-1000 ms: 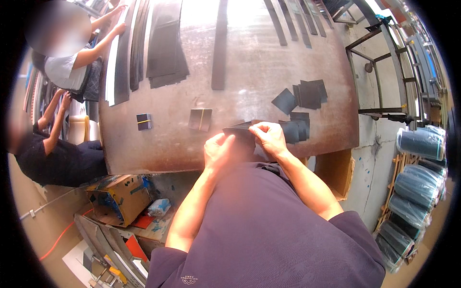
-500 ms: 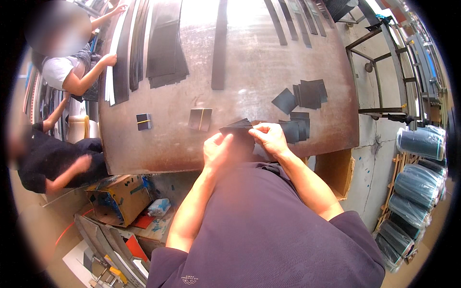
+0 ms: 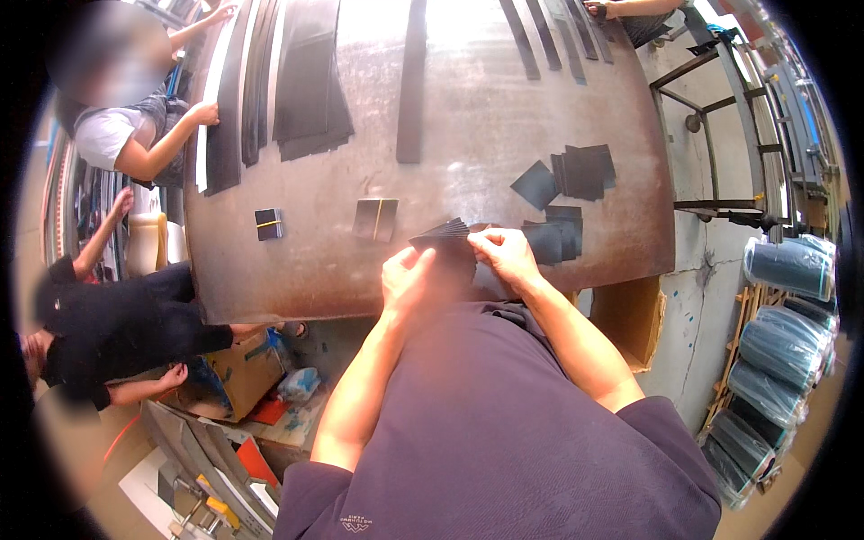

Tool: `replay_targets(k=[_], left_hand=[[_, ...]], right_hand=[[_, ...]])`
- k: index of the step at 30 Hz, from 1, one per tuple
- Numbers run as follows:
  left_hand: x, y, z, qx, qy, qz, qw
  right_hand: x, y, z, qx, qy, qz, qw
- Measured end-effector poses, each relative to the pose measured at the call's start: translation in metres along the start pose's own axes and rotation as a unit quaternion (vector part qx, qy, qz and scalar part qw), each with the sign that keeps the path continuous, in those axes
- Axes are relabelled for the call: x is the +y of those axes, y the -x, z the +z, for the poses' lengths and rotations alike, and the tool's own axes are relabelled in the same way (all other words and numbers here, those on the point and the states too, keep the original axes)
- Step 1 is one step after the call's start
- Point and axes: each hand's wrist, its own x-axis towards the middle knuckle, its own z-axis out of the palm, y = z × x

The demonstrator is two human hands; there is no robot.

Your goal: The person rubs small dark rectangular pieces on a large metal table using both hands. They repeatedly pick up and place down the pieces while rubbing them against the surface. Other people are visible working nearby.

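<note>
Your left hand grips a fanned stack of dark sheets by the table's near edge; your right hand pinches the stack's right corner, beside more dark squares on the table.

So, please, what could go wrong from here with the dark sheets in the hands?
The fanned dark sheets could slip apart, because their edges are spread between the left grip and the right grip. Also, the loose dark squares lie close beside the right grip, so a sideways move might push them out of place.
</note>
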Motion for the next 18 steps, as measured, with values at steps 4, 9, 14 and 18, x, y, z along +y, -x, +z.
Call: replay_targets(k=[4, 9, 14, 18], left_hand=[[-0.008, 0.000, 0.004, 0.006, 0.000, -0.006, 1.000], [-0.016, -0.003, -0.003, -0.002, -0.040, -0.023, 0.999], [-0.033, -0.021, -0.003, 0.023, -0.217, -0.088, 0.972], [-0.068, -0.027, 0.001, 0.135, -0.342, 0.167, 0.915]], right_hand=[[0.007, -0.007, 0.003, -0.002, 0.037, 0.015, 0.999], [0.035, -0.024, 0.005, -0.020, 0.092, -0.012, 0.996], [0.037, -0.030, 0.022, 0.038, 0.154, -0.008, 0.987], [0.051, -0.038, 0.032, 0.082, 0.163, -0.016, 0.983]])
